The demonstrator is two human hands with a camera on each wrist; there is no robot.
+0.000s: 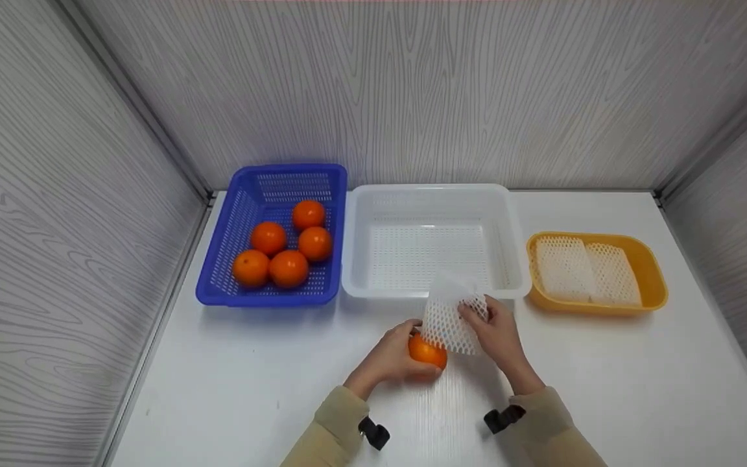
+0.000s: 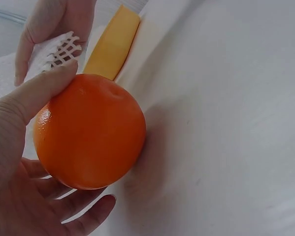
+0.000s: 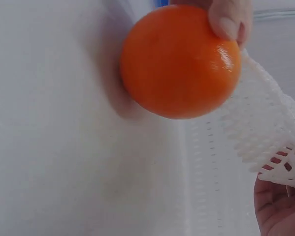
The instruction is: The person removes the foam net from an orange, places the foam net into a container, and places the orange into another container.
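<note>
In the head view my left hand (image 1: 394, 355) grips an orange (image 1: 428, 351) over the table, thumb on one side and fingers round the other. The left wrist view shows the same orange (image 2: 90, 132) large, its skin bare toward the camera. My right hand (image 1: 495, 329) pinches a white foam net sleeve (image 1: 449, 321), which hangs just beside and partly over the orange. In the right wrist view the net sleeve (image 3: 270, 128) is stretched between the orange and the right hand's fingers (image 3: 280, 206). Whether the net touches the orange cannot be told.
A blue basket (image 1: 270, 301) with several oranges stands at the back left. Beside it is a white basket (image 1: 435, 189), its front rim just behind the net sleeve. At the right, a yellow tray (image 1: 652, 275) holds folded foam nets (image 1: 565, 269). Wood-grain walls (image 1: 373, 84) enclose the table.
</note>
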